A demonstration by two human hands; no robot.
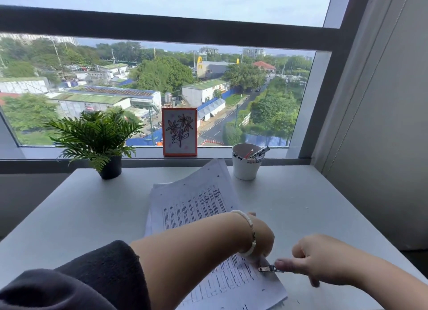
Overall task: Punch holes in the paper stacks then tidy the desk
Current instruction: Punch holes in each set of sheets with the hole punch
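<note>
**Clipping the punched stack at the window worktop**

A pale worktop (74, 208) runs under a wide window over rooftops and trees. The paper stack (196, 205) lies skewed across its middle, small holes showing near its far edge. The left hand (259, 235) lies on the sheets, wrist crossing over; its fingers are hidden, so its grip cannot be told. The right hand (317, 261) pinches a small metal clip (268, 268) at the stack's right edge. To do this well, square the edges first, press the pile flat, then seat the clip fully. A white cup (245, 168) near the sill holds markers (258, 152) and more clips.
</note>
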